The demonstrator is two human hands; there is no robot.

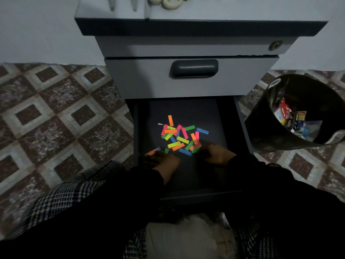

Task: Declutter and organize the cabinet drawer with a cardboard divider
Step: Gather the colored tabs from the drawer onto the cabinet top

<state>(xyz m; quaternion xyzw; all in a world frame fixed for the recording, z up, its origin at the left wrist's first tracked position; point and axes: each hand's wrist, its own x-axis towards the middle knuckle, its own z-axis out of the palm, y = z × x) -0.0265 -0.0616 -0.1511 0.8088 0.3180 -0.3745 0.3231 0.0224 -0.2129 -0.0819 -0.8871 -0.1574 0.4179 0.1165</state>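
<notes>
Both hands are down in the open bottom drawer (pixel 220 116) now, working the scatter of coloured paper strips (pixel 180 136) that lies on its dark floor, just past the fingertips at about twelve o'clock from the wrists. The left hand (pixel 162 158) sits at the heap's seven o'clock edge, fingers curled over an orange strip (pixel 152 151) — looks like a pinch, though the dim light leaves the grip itself unclear. The right hand (pixel 217 153) is at five o'clock of the heap, fingers bent into the nearest strips; whether it truly holds one I cannot tell. This reads as the gathering step: strips being collected off the drawer floor, and no cardboard divider in sight yet. Next move calls for sweeping the loose strips together into one bundle without scattering them further. Off at three o'clock a black bin (pixel 261 128) leans on the patterned tile floor (pixel 56 118), wrappers and packets inside. Up at twelve o'clock, the grey cabinet (pixel 186 85) carries tape rolls (pixel 171 2) on top.
</notes>
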